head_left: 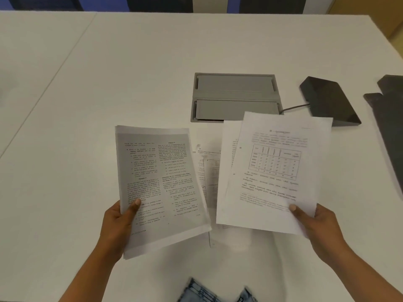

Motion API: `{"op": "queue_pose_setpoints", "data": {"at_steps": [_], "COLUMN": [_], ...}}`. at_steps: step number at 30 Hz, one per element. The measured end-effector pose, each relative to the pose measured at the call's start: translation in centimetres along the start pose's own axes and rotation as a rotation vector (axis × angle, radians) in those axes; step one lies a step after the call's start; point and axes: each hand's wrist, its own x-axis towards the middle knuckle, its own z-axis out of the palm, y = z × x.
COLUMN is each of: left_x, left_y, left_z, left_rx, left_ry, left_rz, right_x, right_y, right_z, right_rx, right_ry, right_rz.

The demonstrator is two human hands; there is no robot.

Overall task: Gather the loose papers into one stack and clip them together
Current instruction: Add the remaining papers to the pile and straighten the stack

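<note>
My left hand [118, 223] grips a small bundle of printed sheets [161, 186] by its lower left edge, thumb on top, lifted above the table. My right hand [314, 223] holds a second bundle [272, 171], its top page showing a table, by the lower right corner. The two bundles are apart, side by side. Between and beneath them more printed pages [207, 171] lie flat on the white table [109, 73]. No clip is visible.
A grey recessed cable box [235, 94] sits in the table just behind the papers. A dark wedge-shaped device [329, 100] with a cord lies at the right, and a dark flat object [390, 127] reaches the right edge. Blue jeans show at the bottom.
</note>
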Motion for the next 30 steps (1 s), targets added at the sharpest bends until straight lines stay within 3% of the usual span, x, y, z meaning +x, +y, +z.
{"op": "queue_pose_setpoints", "data": {"at_steps": [8,20,23,30], "left_x": [-1.5,-3.4,-3.3,-2.2], "left_y": [0.5,3.0,3.4,4.3], "left_z": [3.7,8.4,8.6,8.8], "left_rx": [-0.083,-0.189,-0.204,-0.089], "left_ry": [-0.097,-0.220,-0.210,-0.375], "left_rz": [0.024,0.040,-0.031,0.115], "right_x": [-2.3,-2.6,-2.6,-1.7], "right_y": [-3.0,-2.5,-2.6,-3.5], "right_z": [2.5,7.1,7.1,7.0], "right_rx": [0.192,0.102,0.076,-0.011], "right_ry": [-0.168,-0.431,-0.435,-0.425], "right_rz": [-0.061,-0.017,-0.032,-0.123]}}
